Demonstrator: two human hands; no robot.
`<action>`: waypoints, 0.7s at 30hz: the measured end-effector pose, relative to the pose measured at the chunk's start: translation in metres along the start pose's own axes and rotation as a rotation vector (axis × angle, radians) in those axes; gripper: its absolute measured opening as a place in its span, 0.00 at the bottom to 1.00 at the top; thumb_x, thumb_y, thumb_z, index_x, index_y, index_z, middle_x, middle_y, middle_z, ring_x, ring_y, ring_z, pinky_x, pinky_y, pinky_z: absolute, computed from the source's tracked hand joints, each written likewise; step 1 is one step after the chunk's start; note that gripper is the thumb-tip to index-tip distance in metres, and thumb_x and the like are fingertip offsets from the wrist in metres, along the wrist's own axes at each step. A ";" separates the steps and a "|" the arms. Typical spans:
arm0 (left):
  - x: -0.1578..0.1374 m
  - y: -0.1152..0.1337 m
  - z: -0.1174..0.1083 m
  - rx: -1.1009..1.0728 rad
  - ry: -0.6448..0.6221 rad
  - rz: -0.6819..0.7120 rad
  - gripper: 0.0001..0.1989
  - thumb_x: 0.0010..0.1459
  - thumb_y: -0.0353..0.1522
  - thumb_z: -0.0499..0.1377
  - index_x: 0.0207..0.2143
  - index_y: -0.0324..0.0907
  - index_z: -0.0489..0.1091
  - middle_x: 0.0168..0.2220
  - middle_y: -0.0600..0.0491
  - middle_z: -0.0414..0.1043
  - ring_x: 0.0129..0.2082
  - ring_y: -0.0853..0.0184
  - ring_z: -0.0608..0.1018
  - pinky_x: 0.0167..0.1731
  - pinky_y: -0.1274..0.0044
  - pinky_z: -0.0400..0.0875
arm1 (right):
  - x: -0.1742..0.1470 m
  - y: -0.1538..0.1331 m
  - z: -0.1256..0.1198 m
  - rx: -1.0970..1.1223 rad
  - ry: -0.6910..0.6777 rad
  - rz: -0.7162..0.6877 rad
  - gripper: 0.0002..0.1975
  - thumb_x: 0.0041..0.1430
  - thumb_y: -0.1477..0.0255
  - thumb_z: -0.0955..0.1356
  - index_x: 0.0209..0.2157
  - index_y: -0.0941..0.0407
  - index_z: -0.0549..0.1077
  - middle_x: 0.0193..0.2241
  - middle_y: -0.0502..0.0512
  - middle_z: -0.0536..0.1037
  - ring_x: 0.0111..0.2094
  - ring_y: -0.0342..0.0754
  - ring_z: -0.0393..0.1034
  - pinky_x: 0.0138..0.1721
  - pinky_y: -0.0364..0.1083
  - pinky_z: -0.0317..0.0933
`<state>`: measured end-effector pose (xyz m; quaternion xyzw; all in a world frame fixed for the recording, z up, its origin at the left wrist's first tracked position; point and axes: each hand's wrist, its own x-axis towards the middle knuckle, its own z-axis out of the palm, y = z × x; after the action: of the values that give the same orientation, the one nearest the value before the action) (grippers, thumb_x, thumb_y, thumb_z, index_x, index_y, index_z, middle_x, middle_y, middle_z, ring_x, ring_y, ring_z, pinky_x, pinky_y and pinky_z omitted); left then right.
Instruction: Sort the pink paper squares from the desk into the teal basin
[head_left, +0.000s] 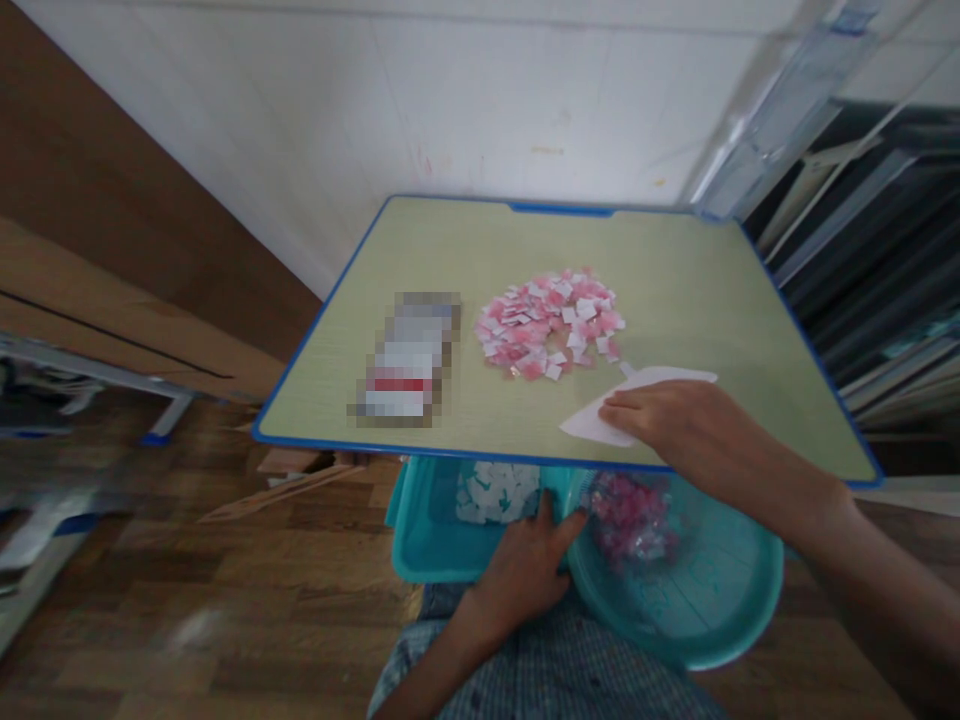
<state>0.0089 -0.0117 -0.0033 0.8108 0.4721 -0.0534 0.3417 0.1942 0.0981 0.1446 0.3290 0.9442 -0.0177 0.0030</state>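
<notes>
while the right hand [679,415] holds a white sheet [589,425] down near the front edge of the yellowish table [697,280], that sheet looks thin, light and bendy, so i'd guess it creases easily and is best taken by an edge. the pink-and-white squares [551,320] sit just beyond, kinda in the way. left hand [529,555] has its fingers spread, looks empty, between the rectangular tub [416,540] and round basin [720,635]. blurred-out slab [409,360] lies off left.
</notes>
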 end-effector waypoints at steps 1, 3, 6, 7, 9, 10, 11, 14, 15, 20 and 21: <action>0.000 0.000 0.000 0.003 0.000 0.000 0.33 0.53 0.30 0.55 0.61 0.52 0.48 0.59 0.42 0.50 0.45 0.51 0.73 0.43 0.62 0.67 | -0.006 0.005 0.001 0.010 0.007 0.011 0.15 0.59 0.82 0.59 0.39 0.58 0.75 0.40 0.58 0.79 0.39 0.49 0.73 0.39 0.49 0.66; 0.001 0.001 -0.001 0.011 -0.006 -0.014 0.34 0.53 0.29 0.55 0.61 0.52 0.48 0.59 0.42 0.50 0.45 0.51 0.73 0.43 0.63 0.66 | -0.015 0.011 0.002 0.015 0.030 0.028 0.16 0.59 0.83 0.59 0.40 0.56 0.74 0.41 0.56 0.79 0.40 0.49 0.73 0.41 0.49 0.65; 0.001 0.002 -0.002 0.024 -0.019 -0.038 0.34 0.53 0.29 0.55 0.61 0.53 0.48 0.60 0.42 0.48 0.45 0.52 0.73 0.43 0.63 0.66 | -0.012 0.011 0.002 -0.024 0.041 0.039 0.17 0.58 0.83 0.59 0.40 0.55 0.75 0.40 0.55 0.79 0.39 0.49 0.73 0.39 0.48 0.64; 0.001 0.003 -0.002 0.030 -0.021 -0.040 0.34 0.53 0.29 0.55 0.61 0.53 0.47 0.61 0.42 0.48 0.45 0.53 0.73 0.44 0.63 0.66 | -0.007 0.008 0.001 -0.042 0.040 0.043 0.16 0.58 0.82 0.60 0.40 0.55 0.74 0.40 0.55 0.79 0.38 0.49 0.73 0.38 0.48 0.63; 0.001 0.003 -0.002 0.042 -0.019 -0.040 0.34 0.54 0.30 0.55 0.61 0.53 0.46 0.61 0.43 0.49 0.46 0.53 0.72 0.44 0.63 0.65 | 0.008 0.000 -0.002 -0.061 0.037 0.036 0.15 0.60 0.81 0.60 0.41 0.55 0.74 0.40 0.56 0.79 0.37 0.48 0.73 0.36 0.48 0.63; 0.001 0.003 -0.002 0.047 -0.016 -0.041 0.33 0.55 0.31 0.55 0.61 0.53 0.46 0.60 0.43 0.50 0.46 0.53 0.72 0.44 0.63 0.65 | 0.016 -0.005 -0.003 -0.062 0.043 0.023 0.14 0.60 0.80 0.60 0.42 0.55 0.74 0.40 0.56 0.79 0.37 0.48 0.73 0.36 0.47 0.62; 0.001 0.003 -0.002 0.050 -0.011 -0.043 0.33 0.55 0.31 0.54 0.61 0.53 0.47 0.60 0.43 0.50 0.46 0.52 0.72 0.44 0.63 0.65 | 0.025 -0.011 -0.004 -0.054 0.037 -0.005 0.13 0.61 0.79 0.61 0.43 0.56 0.74 0.41 0.56 0.79 0.37 0.48 0.72 0.36 0.47 0.62; 0.000 0.003 -0.002 0.047 0.012 -0.043 0.31 0.54 0.31 0.54 0.60 0.51 0.49 0.59 0.41 0.51 0.45 0.52 0.72 0.43 0.62 0.66 | 0.046 -0.026 -0.003 -0.046 -0.007 -0.092 0.10 0.61 0.77 0.63 0.42 0.56 0.74 0.40 0.56 0.78 0.37 0.47 0.71 0.34 0.46 0.60; 0.000 0.003 -0.002 0.043 0.015 -0.043 0.31 0.54 0.31 0.55 0.60 0.51 0.50 0.59 0.41 0.51 0.44 0.52 0.73 0.42 0.62 0.66 | 0.050 -0.030 -0.001 -0.052 -0.029 -0.114 0.09 0.60 0.77 0.63 0.40 0.57 0.74 0.38 0.56 0.78 0.36 0.47 0.71 0.33 0.46 0.60; 0.001 0.004 -0.002 0.029 0.005 -0.042 0.32 0.52 0.30 0.55 0.59 0.50 0.51 0.57 0.41 0.54 0.41 0.53 0.74 0.39 0.63 0.67 | 0.048 -0.036 0.004 -0.045 -0.096 -0.109 0.08 0.57 0.80 0.65 0.37 0.59 0.75 0.37 0.56 0.78 0.35 0.48 0.70 0.32 0.46 0.61; 0.001 0.003 -0.002 0.027 0.004 -0.040 0.32 0.52 0.30 0.55 0.60 0.50 0.51 0.57 0.40 0.54 0.41 0.52 0.74 0.39 0.63 0.67 | 0.045 -0.035 0.003 -0.038 -0.102 -0.095 0.09 0.57 0.80 0.65 0.38 0.59 0.75 0.38 0.57 0.78 0.36 0.49 0.71 0.32 0.47 0.61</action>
<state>0.0116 -0.0110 -0.0003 0.8060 0.4881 -0.0647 0.3285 0.1374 0.0980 0.1415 0.2825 0.9575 -0.0166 0.0566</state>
